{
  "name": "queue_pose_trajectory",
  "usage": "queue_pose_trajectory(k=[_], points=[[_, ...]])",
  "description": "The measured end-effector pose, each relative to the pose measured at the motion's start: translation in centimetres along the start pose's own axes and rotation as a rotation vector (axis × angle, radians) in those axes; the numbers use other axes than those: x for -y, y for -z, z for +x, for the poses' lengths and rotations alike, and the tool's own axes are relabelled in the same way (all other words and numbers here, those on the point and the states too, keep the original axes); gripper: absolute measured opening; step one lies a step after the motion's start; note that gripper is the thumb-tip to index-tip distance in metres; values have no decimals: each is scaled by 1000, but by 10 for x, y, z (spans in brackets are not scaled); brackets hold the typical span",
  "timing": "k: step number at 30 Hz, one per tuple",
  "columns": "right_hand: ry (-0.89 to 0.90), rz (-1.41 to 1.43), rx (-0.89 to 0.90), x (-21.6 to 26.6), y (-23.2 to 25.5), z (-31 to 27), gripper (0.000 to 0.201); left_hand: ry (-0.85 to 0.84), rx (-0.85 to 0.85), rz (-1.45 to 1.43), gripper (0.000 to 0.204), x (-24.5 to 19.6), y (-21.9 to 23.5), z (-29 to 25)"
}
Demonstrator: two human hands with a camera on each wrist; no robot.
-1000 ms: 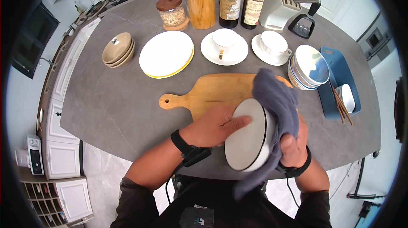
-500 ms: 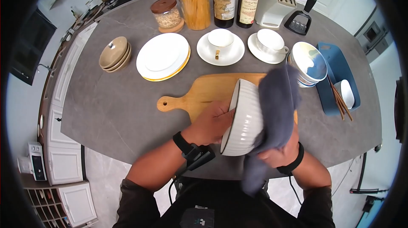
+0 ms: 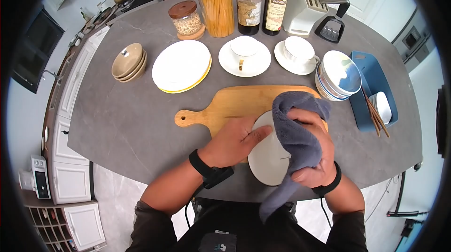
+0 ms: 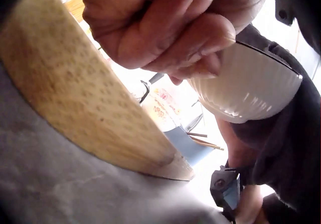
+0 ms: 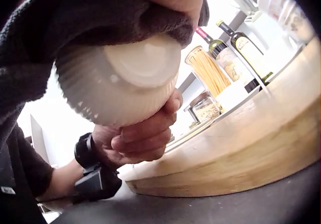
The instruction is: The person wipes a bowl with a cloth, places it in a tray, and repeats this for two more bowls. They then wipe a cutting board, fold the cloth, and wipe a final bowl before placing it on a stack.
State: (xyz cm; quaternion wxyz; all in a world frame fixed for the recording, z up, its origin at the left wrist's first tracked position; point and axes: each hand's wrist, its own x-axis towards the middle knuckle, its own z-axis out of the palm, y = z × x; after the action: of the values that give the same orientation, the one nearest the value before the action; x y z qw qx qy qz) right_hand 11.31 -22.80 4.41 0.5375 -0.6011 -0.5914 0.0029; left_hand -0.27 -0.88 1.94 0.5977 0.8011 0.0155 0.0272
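Observation:
A white bowl with a dark rim is tilted up over the near edge of the wooden cutting board. My left hand grips its left side, the thumb inside and the fingers curled under the outside. In my right hand is a grey cloth, bunched over the bowl's right side and covering part of its inside. One end of the cloth hangs below the bowl. The right wrist view shows the bowl's ribbed outside and foot, with the cloth lying along it.
Behind the board stand stacked plates, two cups on saucers and small brown bowls. At right are patterned bowls and a blue bin with chopsticks. A pasta jar, bottles and a knife block line the back.
The bowl has turned from showing its ribbed outside to showing its inside. The right hand has brought the cloth from the outer wall over the rim; the left hand keeps its hold.

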Motion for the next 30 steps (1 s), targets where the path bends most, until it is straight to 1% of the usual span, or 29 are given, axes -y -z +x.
queue_pose_trajectory(k=[1,2,3,5,6,8,9,10,11,12,13,14,15,16,17,18,19,20,22,23,24,25,26,27,28,30], points=[[-57,173,20,-2,1,-1,83,-59,51,-34,34,3,-1,0],[-229,343,3,4,-3,-1,83,-118,104,-67,35,5,-2,1],[-231,341,-1,6,-4,-2,83,-118,108,-68,35,8,-4,0],[-508,744,53,9,-6,-3,88,-109,244,-178,35,13,-12,-4],[-518,782,18,8,-12,-6,89,-111,247,-177,35,19,-17,-2],[-543,764,14,1,-8,-12,88,-405,63,3,33,29,-29,4],[-567,748,14,0,-7,-14,87,-406,64,5,33,28,-28,3],[-578,783,-73,1,-12,-15,78,-187,212,-196,32,26,-25,1],[-575,782,-76,1,-12,-15,78,37,359,-392,30,25,-21,0],[-597,802,-156,1,-12,-15,72,166,432,-433,25,20,-16,3],[-620,822,-236,0,-12,-16,66,231,391,-582,24,16,-12,3],[-603,662,-361,-8,-15,-21,55,194,333,-636,25,20,-8,2],[-655,698,-440,-7,-11,-19,47,157,275,-690,26,27,-3,2],[-676,695,-477,-10,-7,-14,46,206,196,-592,31,33,3,2],[-696,692,-515,-13,-4,-9,44,-83,58,-335,38,37,-1,7],[-838,756,-602,-13,-2,-5,44,-12,24,-641,41,26,-1,8],[-867,736,-602,-12,-2,0,43,65,-12,-945,45,20,-1,8],[-896,771,-612,-13,-5,3,43,65,-8,-944,45,21,-1,7],[-928,805,-620,-16,-7,1,42,-24,83,-871,50,24,-3,2],[-925,808,-580,-17,-8,0,42,-26,75,-873,50,24,-2,1],[-921,814,-540,-18,-9,0,44,26,64,-903,53,21,0,1],[-921,817,-537,-17,-12,0,44,80,56,-933,57,18,1,2],[-852,892,-529,-15,-16,1,47,81,54,-932,57,12,0,3],[-780,965,-520,-13,-19,1,52,82,-1,-1062,59,4,-2,6],[-780,966,-518,-13,-24,-1,52,84,-57,-1190,62,0,-2,8],[-685,981,-432,-14,-33,-7,61,77,-56,-1203,66,4,3,13]])
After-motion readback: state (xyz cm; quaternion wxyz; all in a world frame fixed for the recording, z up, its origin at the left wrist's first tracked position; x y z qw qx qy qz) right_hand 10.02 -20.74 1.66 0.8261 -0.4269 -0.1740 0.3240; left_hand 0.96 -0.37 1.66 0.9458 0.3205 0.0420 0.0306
